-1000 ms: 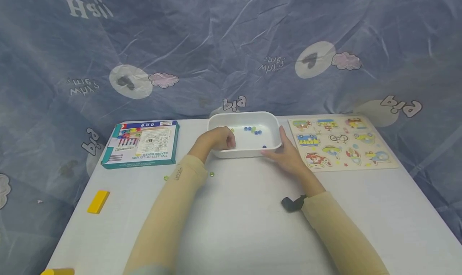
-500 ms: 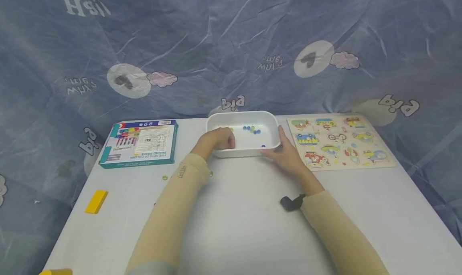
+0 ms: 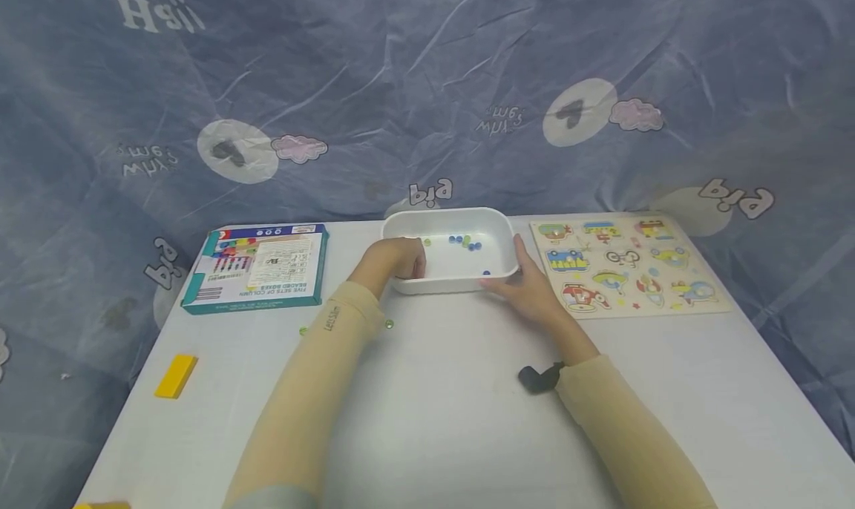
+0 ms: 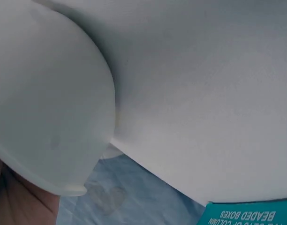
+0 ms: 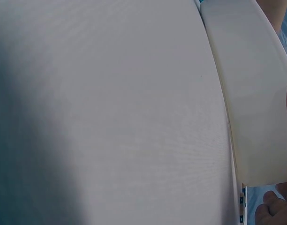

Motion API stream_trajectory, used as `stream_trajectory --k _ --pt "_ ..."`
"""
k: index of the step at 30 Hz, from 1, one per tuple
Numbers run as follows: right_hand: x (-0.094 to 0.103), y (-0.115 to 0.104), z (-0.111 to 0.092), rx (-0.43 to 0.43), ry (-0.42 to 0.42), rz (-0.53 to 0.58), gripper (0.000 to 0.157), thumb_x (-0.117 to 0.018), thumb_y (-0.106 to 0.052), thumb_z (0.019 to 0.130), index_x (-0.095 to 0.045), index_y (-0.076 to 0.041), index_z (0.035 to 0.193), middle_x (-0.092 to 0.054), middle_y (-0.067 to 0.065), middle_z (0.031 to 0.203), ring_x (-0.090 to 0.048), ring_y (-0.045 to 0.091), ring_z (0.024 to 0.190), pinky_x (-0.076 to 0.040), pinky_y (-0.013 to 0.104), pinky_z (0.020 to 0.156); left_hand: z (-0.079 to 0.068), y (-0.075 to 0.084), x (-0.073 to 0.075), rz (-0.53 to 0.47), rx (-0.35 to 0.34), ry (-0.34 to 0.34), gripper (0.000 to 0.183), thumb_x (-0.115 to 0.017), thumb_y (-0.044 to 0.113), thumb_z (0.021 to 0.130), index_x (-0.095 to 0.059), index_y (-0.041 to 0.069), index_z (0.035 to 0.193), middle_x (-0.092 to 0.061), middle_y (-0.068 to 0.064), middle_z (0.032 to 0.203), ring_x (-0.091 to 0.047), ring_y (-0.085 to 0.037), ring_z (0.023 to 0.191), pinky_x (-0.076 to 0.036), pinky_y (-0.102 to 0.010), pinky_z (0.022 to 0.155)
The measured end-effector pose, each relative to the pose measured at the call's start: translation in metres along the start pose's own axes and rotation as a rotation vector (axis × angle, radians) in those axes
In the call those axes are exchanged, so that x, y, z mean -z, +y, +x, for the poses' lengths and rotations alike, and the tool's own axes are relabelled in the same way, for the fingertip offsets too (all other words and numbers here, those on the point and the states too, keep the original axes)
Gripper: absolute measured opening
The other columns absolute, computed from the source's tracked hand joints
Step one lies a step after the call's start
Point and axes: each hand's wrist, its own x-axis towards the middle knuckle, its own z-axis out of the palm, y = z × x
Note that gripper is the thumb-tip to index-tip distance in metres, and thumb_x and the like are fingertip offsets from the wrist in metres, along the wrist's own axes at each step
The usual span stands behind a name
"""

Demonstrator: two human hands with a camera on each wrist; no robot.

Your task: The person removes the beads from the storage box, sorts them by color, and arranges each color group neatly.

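In the head view a white rectangular tray (image 3: 461,285) stands near the table's far edge. My left hand (image 3: 397,257) reaches over its near left rim with the fingers bent down inside; the fingertips are hidden, so any bead between them cannot be seen. My right hand (image 3: 531,290) grips the tray's right end, thumb at the near wall and fingers along the side. Inside lie several blue beads (image 3: 475,246), a yellow-green bead (image 3: 466,240), a lone blue bead (image 3: 486,273) and a greenish bead (image 3: 427,242). Both wrist views show mostly the tray's outer wall (image 4: 49,93).
Green beads (image 3: 390,323) lie loose beside the left forearm. A beaded-boxes carton (image 3: 257,268) is at the left, a yellow block (image 3: 177,376) nearer. Right of the tray lies a picture puzzle board (image 3: 628,264). A dark object (image 3: 537,378) is by the right wrist.
My left hand has shifted slightly left within the tray. My right hand keeps its hold on the tray. The head view has drifted a little.
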Motion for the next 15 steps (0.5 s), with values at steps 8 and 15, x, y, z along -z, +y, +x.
stream_trajectory --k 8,15 --pt "-0.001 0.002 0.001 0.002 0.000 0.008 0.116 -0.068 -0.068 0.069 0.009 -0.036 0.149 -0.003 -0.002 0.160 -0.006 0.028 0.148 -0.012 0.054 0.116 0.011 -0.008 -0.011 -0.098 -0.159 0.080 0.011 -0.067 0.011 0.083 -0.072 0.021 0.082 -0.069 0.004 0.096 -0.060 -0.016 0.093 -0.048 -0.035 0.090" --pt "-0.001 0.001 0.000 0.005 0.002 0.000 0.115 -0.068 -0.069 0.068 0.009 -0.037 0.148 -0.004 -0.001 0.160 -0.007 0.029 0.148 -0.013 0.054 0.116 0.019 -0.012 -0.016 -0.112 -0.196 0.068 0.014 -0.069 0.009 0.079 -0.073 0.022 0.081 -0.070 0.004 0.093 -0.063 -0.014 0.093 -0.049 -0.033 0.089"
